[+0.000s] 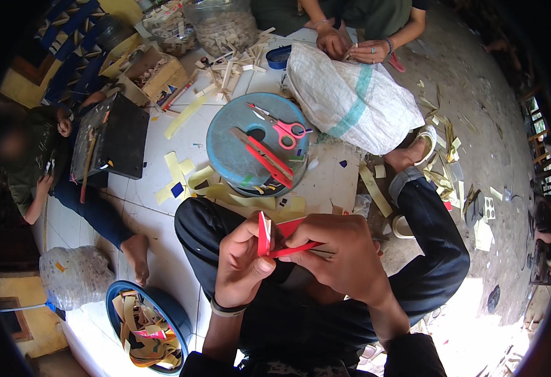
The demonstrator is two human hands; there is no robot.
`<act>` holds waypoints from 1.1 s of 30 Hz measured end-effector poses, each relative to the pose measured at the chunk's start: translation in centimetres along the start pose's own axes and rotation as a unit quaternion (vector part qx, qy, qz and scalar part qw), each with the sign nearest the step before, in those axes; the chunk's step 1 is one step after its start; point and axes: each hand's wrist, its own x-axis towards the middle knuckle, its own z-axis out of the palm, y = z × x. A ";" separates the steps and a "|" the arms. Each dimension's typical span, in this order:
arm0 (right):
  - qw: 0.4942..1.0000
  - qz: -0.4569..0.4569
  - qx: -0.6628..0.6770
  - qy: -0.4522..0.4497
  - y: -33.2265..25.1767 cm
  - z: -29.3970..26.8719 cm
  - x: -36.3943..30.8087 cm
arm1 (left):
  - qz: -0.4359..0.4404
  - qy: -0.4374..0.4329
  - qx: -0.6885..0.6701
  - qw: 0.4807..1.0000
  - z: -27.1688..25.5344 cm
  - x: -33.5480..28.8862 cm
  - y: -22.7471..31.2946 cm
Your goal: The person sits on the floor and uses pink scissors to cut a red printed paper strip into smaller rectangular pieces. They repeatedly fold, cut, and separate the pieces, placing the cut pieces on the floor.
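Observation:
Over my lap, my left hand (pixel 241 261) pinches a red folded strip (pixel 264 236) with a pale inner face, fingers and thumb closed on its upright end. My right hand (pixel 341 251) grips the same red piece farther right, its fingers curled over it. Part of the piece is hidden behind my fingers, and its material is unclear. Just beyond my hands stands a round blue-grey stool-like base (pixel 225 141). Lying on it are pink-handled scissors (pixel 288 134), a red-handled cutting tool (pixel 269 164) and small dark scraps.
Yellowish strips (pixel 244 200) lie around the base. A blue bucket (pixel 184 320) of offcuts stands at lower left. A white sack (pixel 351 94) rests before a person whose hands (pixel 351 49) work at the far side. Another person sits left beside a black box (pixel 121 135). Wooden pieces (pixel 228 72) are piled at the back.

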 end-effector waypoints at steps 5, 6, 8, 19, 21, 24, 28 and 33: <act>1.000 0.014 0.026 0.007 0.7 0.0 0.4 | -0.033 0.019 0.004 0.999 0.8 0.1 0.8; 0.999 0.014 0.031 0.006 0.9 0.1 0.4 | -0.046 0.027 0.010 0.999 0.8 0.0 0.8; 0.999 0.020 0.048 -0.003 1.3 0.0 0.4 | -0.018 -0.021 0.021 0.999 0.5 0.4 0.6; 1.000 -0.025 -0.005 0.017 3.0 0.5 0.6 | -0.052 0.079 0.003 0.995 2.2 0.0 2.0; 0.998 -0.049 -0.024 0.025 3.0 0.9 0.6 | -0.041 0.070 0.012 0.997 2.5 0.2 2.1; 0.993 -0.091 -0.058 0.046 2.8 1.6 0.4 | -0.029 0.089 -0.006 0.996 2.8 0.3 1.9; 0.979 -0.135 -0.132 0.079 2.6 1.7 0.3 | -0.004 0.101 -0.003 0.995 3.0 0.4 1.4; 0.964 -0.159 -0.193 0.095 2.4 2.0 0.3 | 0.013 0.103 0.017 0.994 2.9 0.7 1.0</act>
